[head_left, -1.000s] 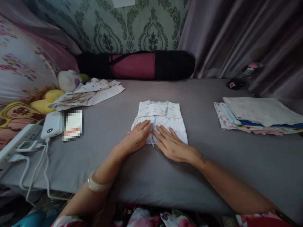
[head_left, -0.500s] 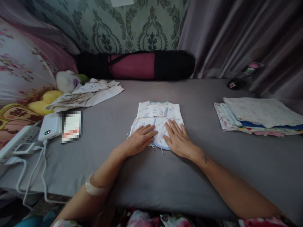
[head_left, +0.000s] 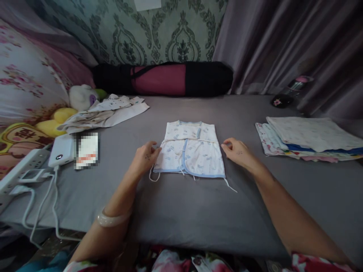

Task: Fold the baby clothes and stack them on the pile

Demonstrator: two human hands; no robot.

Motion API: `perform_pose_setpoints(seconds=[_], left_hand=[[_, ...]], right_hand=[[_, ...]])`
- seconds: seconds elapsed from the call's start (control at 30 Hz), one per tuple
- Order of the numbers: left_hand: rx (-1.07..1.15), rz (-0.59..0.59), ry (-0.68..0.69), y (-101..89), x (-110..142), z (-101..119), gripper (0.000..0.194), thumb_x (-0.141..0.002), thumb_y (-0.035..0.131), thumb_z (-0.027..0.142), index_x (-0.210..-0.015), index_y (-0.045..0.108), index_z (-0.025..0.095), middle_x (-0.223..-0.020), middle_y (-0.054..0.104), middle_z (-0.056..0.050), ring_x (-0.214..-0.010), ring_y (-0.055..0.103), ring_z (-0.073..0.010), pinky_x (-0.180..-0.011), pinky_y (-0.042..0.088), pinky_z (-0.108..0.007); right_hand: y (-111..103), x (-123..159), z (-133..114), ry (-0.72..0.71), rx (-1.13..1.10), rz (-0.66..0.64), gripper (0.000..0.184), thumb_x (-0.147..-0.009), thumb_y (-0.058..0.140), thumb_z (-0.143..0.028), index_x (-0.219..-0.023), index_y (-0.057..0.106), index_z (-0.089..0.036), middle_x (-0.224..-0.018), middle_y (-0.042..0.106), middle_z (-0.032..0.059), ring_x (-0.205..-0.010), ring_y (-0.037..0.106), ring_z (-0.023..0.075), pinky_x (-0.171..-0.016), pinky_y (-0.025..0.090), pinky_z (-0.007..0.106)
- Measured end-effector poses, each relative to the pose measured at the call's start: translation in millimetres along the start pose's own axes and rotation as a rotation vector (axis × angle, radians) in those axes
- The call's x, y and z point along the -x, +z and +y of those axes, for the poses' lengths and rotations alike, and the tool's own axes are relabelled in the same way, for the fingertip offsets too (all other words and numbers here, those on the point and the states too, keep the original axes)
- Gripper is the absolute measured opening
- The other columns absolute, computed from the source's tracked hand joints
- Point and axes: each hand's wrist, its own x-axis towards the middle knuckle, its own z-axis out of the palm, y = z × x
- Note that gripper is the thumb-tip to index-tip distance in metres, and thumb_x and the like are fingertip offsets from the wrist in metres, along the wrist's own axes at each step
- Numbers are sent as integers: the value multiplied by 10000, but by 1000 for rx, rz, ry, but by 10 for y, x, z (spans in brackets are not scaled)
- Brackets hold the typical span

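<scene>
A white baby shirt [head_left: 172,155] with faint blue prints and blue trim lies flat in front of me, its sleeve parts folded in across the front. White tie strings trail from its lower corners and hem. At the shirt's left edge is my left hand [head_left: 146,156], fingers loosely bent and the thumb tip against or just over the fabric. My right hand [head_left: 238,151] hovers by the right edge, its fingers curved with a gap between thumb and forefinger. No cloth shows gripped in either hand.
A stack of folded cloths [head_left: 314,136] lies to the right, a dark bottle [head_left: 286,96] behind it. On the left are loose clothes [head_left: 110,113], a power bank [head_left: 61,151], a power strip [head_left: 28,170] and cables. A black and red long bag [head_left: 161,79] lies along the wall.
Both hands have lifted off the shirt's front and moved apart to its two sides. The lower part of the shirt now shows spread out, with the corner ties visible.
</scene>
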Motion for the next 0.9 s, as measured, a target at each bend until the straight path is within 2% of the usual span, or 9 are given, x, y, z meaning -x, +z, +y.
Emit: perform_pose_setpoints(seconds=[0.1, 0.23, 0.33, 0.43, 0.5, 0.6, 0.67, 0.77, 0.9], left_hand=[[38, -68, -20, -30, 20, 16, 341, -849, 546, 393, -1071, 633, 149, -699, 680, -42, -693, 644, -194, -671, 464, -286], [165, -289, -97, -122, 58, 111, 505, -849, 541, 499, -1192, 580, 131, -572, 605, 10, -522, 578, -163, -530, 420, -258], [291, -453, -141, -203, 81, 175, 655, -840, 567, 533, -1355, 459, 142, -552, 569, 42, -431, 530, -133, -445, 384, -233], [439, -587, -106, -281, 102, 206, 763, -834, 601, 515, -1470, 318, 202, -571, 556, 63, -422, 519, -111, -420, 374, -211], [497, -650, -58, -327, 109, 204, 751, -830, 617, 494, -1469, 336, 217, -564, 539, 69, -434, 505, -100, -425, 373, -205], [503, -732, -12, -379, 100, 179, 567, -834, 610, 480, -1319, 543, 194, -574, 553, 45, -475, 500, -94, -455, 386, -209], [515, -738, -2, -396, 87, 160, 483, -836, 606, 471, -1220, 615, 178, -615, 579, 21, -534, 524, -99, -493, 404, -211], [590, -688, 5, -400, 72, 141, 503, -797, 656, 425, -1232, 598, 180, -749, 629, -13, -659, 569, -117, -574, 452, -224], [714, -682, 59, -399, 75, 135, 643, -719, 715, 306, -1319, 508, 209, -949, 656, -57, -811, 600, -147, -691, 507, -271]], right_hand=[[-29, 49, -15, 88, -142, -181, 214, -904, 498, -338, -982, 588, -160, -683, 684, 51, -538, 630, 146, -505, 443, 236], [-119, 150, -145, 145, -248, -425, 257, -921, 494, -387, -1044, 525, -163, -554, 640, 12, -409, 550, 113, -374, 337, 188], [-219, 201, -188, 71, -324, -637, 345, -901, 524, -445, -1102, 526, -165, -518, 606, -19, -402, 545, 109, -351, 296, 172], [-295, 215, -162, -45, -415, -837, 440, -835, 615, -460, -1168, 567, -175, -562, 600, -38, -449, 579, 102, -370, 327, 162], [-327, 210, -125, -84, -431, -924, 491, -805, 650, -433, -1222, 583, -183, -615, 621, -28, -491, 593, 101, -394, 355, 164], [-355, 198, -60, -131, -451, -974, 541, -766, 680, -343, -1277, 584, -190, -705, 652, -6, -608, 628, 116, -481, 427, 180], [-363, 192, -17, -175, -496, -967, 583, -729, 696, -278, -1293, 576, -197, -754, 659, -8, -678, 638, 122, -579, 479, 205], [-360, 182, 26, -204, -586, -950, 623, -703, 689, -232, -1310, 552, -210, -850, 673, -1, -752, 643, 128, -703, 511, 250], [-314, 153, 24, -177, -632, -877, 501, -700, 702, -270, -1186, 609, -195, -927, 678, 20, -817, 634, 137, -766, 500, 274]])
